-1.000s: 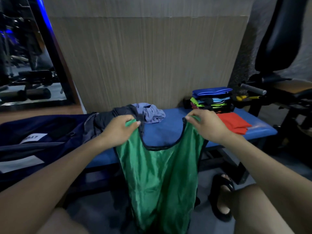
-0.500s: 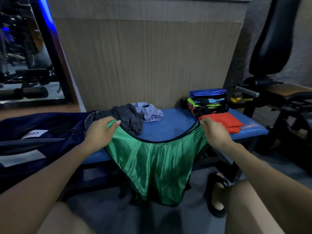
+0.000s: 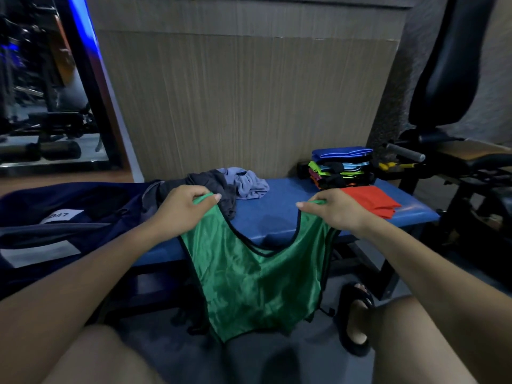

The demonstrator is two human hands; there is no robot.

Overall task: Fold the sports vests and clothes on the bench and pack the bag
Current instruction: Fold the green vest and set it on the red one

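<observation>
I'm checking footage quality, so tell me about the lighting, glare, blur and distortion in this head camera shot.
Head view: dim overall, with a blue glow strip at upper left; soft sheen on the green vest, which the left hand and right hand hold; wide-angle bending at the edges; the gym equipment on the left looks smeared, and the stacked vests are slightly soft.

bag (image 3: 55, 228) left on bench (image 3: 277, 217) | loose clothes (image 3: 227, 187) middle | folded stack (image 3: 342, 167) right

White label on the navy bag (image 3: 69, 206), lettering upside down, unreadable
</observation>
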